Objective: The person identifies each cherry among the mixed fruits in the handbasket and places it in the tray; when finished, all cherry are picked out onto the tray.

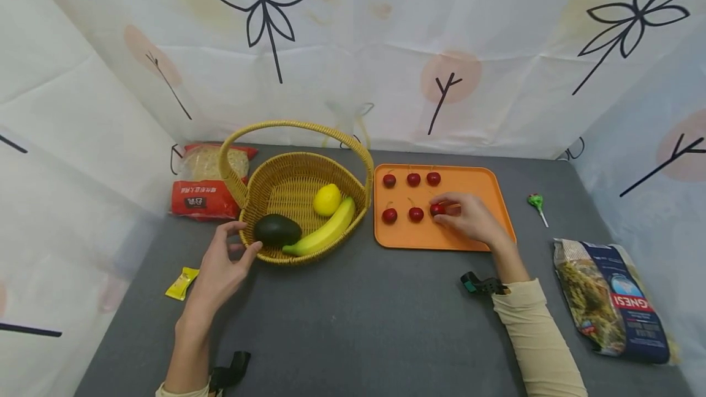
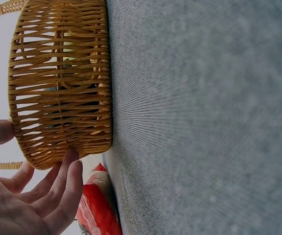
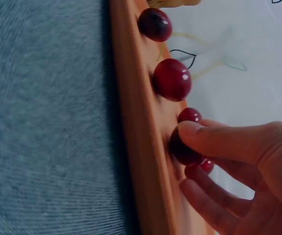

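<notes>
In the head view, my left hand (image 1: 223,268) holds the near left side of a yellow woven basket (image 1: 259,185), thumb at the rim and fingers against the outer wall (image 2: 62,98). A dark green avocado (image 1: 277,230), a banana (image 1: 325,231) and a yellow lemon (image 1: 327,200) lie inside. On an orange tray (image 1: 469,179), my right hand (image 1: 469,219) pinches a red cherry (image 3: 184,147) between thumb and fingers, low over the tray. Several other cherries with stems (image 1: 416,214) sit in two rows on the tray.
A red and clear food packet (image 1: 204,198) lies left of the basket, with a yellow wrapped candy (image 1: 182,283) nearer. Right of the tray are a green lollipop (image 1: 535,202) and a pasta bag (image 1: 612,302). Patterned white cloth (image 1: 353,29) encloses the grey table (image 1: 353,323).
</notes>
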`<action>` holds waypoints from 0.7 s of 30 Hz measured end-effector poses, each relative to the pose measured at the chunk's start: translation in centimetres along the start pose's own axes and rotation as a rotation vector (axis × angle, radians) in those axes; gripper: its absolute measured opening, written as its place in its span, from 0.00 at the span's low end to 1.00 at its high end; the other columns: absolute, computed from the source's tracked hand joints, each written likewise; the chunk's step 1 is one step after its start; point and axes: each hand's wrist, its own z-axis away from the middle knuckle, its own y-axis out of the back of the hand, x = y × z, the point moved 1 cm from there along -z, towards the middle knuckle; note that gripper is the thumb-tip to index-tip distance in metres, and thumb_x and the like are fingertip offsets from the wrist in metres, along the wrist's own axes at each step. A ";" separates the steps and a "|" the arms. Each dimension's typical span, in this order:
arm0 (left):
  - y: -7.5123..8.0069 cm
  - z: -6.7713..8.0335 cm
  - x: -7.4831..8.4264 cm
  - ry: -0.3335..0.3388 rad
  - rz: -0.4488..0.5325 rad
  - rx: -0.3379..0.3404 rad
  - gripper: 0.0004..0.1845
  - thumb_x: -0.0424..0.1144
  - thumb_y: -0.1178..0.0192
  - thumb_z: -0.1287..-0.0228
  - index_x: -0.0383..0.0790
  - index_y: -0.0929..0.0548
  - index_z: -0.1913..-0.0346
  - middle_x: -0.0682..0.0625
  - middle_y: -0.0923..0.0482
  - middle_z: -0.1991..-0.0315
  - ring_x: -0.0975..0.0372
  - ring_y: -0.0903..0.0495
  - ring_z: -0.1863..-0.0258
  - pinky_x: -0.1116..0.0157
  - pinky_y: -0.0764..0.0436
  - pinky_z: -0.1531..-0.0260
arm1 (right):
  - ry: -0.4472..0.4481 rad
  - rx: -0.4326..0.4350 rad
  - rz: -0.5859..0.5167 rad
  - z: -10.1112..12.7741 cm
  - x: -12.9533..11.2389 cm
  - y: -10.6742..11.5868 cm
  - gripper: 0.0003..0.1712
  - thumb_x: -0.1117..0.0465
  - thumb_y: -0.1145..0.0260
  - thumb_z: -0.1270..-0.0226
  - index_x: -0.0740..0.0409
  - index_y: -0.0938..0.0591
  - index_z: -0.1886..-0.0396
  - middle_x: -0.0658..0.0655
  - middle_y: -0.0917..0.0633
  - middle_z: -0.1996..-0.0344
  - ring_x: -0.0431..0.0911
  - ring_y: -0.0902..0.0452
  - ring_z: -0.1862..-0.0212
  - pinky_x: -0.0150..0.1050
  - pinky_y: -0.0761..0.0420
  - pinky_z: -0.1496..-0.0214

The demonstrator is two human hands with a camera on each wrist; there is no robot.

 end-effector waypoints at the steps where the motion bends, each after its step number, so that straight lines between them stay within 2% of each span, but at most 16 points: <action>1: 0.0 0.0 0.0 0.000 0.001 0.000 0.35 0.49 0.37 0.20 0.39 0.38 0.22 0.34 0.32 0.23 0.39 0.20 0.31 0.39 0.13 0.39 | 0.001 -0.004 -0.003 0.0 0.2 -0.1 0.18 0.69 0.26 0.27 0.63 0.13 0.39 0.67 0.09 0.44 0.63 0.11 0.43 0.62 0.12 0.38; 7: -0.1 0.1 0.1 -0.004 0.000 -0.004 0.35 0.49 0.36 0.20 0.38 0.38 0.22 0.34 0.32 0.23 0.39 0.20 0.31 0.39 0.14 0.38 | 0.001 -0.018 -0.037 0.2 0.2 0.0 0.20 0.69 0.26 0.28 0.64 0.14 0.38 0.67 0.10 0.43 0.63 0.13 0.41 0.64 0.14 0.35; 15: 0.0 0.0 0.1 -0.011 -0.006 -0.007 0.35 0.49 0.36 0.20 0.38 0.38 0.22 0.34 0.32 0.23 0.38 0.20 0.31 0.40 0.13 0.39 | -0.004 -0.001 -0.049 0.4 -0.1 0.2 0.24 0.67 0.25 0.28 0.62 0.15 0.34 0.66 0.12 0.36 0.66 0.19 0.32 0.69 0.20 0.30; 21: 0.0 0.0 0.1 -0.020 -0.015 -0.009 0.34 0.48 0.37 0.19 0.38 0.37 0.22 0.34 0.32 0.24 0.38 0.20 0.32 0.39 0.13 0.39 | -0.007 0.004 -0.070 0.7 -0.2 0.6 0.24 0.66 0.25 0.28 0.62 0.16 0.34 0.67 0.14 0.34 0.67 0.20 0.31 0.69 0.19 0.31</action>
